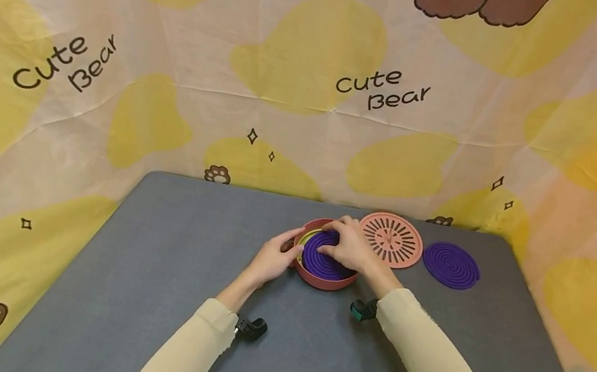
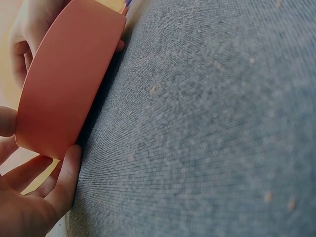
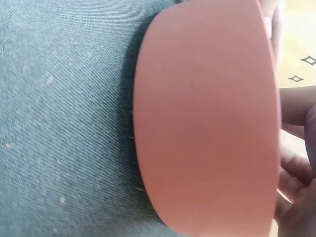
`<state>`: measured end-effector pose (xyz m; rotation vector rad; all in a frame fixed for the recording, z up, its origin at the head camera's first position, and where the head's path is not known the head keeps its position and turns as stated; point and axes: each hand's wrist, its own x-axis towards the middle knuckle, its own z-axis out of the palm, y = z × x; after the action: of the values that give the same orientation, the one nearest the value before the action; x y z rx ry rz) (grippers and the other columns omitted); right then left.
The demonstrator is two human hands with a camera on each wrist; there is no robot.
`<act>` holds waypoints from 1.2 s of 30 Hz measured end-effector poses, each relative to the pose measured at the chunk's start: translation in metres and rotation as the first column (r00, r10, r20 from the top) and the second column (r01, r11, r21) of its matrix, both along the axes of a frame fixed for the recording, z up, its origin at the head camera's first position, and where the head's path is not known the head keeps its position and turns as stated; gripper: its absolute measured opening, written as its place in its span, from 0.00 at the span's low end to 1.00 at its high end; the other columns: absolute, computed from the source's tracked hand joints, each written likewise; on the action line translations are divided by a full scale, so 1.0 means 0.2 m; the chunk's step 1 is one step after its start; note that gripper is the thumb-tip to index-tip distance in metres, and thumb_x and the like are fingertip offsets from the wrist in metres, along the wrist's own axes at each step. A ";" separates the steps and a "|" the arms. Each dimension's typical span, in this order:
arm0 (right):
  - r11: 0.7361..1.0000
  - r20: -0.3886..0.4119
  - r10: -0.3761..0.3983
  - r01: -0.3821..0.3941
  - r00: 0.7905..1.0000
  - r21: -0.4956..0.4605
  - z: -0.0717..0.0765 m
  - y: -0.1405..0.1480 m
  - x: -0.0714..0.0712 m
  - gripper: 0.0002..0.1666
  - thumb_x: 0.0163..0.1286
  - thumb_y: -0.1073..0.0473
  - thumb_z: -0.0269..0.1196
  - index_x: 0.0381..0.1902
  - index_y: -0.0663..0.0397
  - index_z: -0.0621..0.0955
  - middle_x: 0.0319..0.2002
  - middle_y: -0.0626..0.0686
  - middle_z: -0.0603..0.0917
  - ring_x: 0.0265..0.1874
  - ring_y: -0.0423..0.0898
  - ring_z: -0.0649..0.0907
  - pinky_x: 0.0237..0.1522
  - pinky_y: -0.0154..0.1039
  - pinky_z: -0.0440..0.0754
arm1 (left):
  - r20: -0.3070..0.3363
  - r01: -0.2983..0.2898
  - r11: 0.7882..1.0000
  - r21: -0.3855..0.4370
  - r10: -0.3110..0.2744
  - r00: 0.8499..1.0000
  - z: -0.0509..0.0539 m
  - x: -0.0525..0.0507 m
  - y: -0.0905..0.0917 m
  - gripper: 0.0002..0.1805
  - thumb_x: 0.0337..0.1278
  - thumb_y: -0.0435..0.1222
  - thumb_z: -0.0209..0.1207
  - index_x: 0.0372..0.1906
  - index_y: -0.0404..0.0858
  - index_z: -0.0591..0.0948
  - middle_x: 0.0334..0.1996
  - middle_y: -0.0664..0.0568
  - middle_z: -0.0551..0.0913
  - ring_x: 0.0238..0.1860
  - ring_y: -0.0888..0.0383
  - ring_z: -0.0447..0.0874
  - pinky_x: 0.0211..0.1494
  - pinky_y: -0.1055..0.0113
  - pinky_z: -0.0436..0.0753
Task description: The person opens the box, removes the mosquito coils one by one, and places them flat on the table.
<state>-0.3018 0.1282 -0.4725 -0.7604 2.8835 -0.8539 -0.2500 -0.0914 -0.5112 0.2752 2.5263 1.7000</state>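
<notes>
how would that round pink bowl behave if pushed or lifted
The pink bowl is probably stiff, judging by its even, undented curve. Wide and low, it seems unlikely to tip. Being smooth-looking, it might be a little slippery.

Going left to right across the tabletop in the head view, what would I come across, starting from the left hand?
Left hand, pink bowl, pink slotted disc, far-right purple coaster.

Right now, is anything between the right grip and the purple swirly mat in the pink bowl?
Nothing visible is. The right grip reaches over the pink bowl from the right, its thumb seeming to touch the purple swirly mat. The pink slotted disc lies outside the bowl, out of the way.
</notes>
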 end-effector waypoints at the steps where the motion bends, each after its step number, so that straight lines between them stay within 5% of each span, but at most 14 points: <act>1: 1.000 0.003 0.002 -0.002 1.000 -0.005 0.00 0.00 0.00 0.27 0.63 0.51 0.75 0.58 0.54 0.84 0.55 0.60 0.77 0.56 0.59 0.73 0.57 0.57 0.73 | -0.001 0.000 1.000 -0.001 0.000 1.000 0.00 0.00 0.00 0.27 0.76 0.43 0.57 0.75 0.50 0.70 0.72 0.50 0.71 0.60 0.52 0.78 0.49 0.61 0.81; 15: 0.997 0.083 -0.004 0.010 0.997 -0.073 0.10 0.06 -0.01 0.23 0.65 0.56 0.74 0.56 0.53 0.84 0.51 0.58 0.76 0.51 0.55 0.78 0.53 0.55 0.78 | -0.001 0.000 1.000 0.001 0.000 1.000 0.00 0.01 0.00 0.27 0.75 0.43 0.57 0.75 0.50 0.70 0.73 0.50 0.70 0.62 0.51 0.77 0.52 0.57 0.81; 28: 0.994 0.145 -0.007 0.023 0.989 -0.107 0.13 0.11 -0.03 0.23 0.65 0.59 0.73 0.57 0.54 0.83 0.56 0.58 0.82 0.56 0.57 0.80 0.59 0.56 0.77 | -0.007 -0.007 1.000 0.008 0.007 1.000 -0.01 0.00 0.00 0.27 0.75 0.41 0.57 0.75 0.49 0.71 0.72 0.49 0.71 0.63 0.50 0.77 0.53 0.56 0.82; 36: 0.989 0.161 0.001 0.023 0.987 -0.144 0.17 0.12 -0.03 0.20 0.65 0.59 0.73 0.54 0.52 0.83 0.49 0.55 0.84 0.48 0.53 0.81 0.52 0.52 0.80 | -0.003 -0.007 1.000 0.009 0.007 1.000 -0.01 0.00 -0.01 0.27 0.75 0.42 0.57 0.75 0.50 0.71 0.72 0.50 0.71 0.64 0.51 0.76 0.54 0.56 0.81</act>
<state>-0.3072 0.1523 -0.4388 -0.6531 2.7097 -1.0835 -0.2504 -0.0925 -0.5135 0.2694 2.5258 1.7148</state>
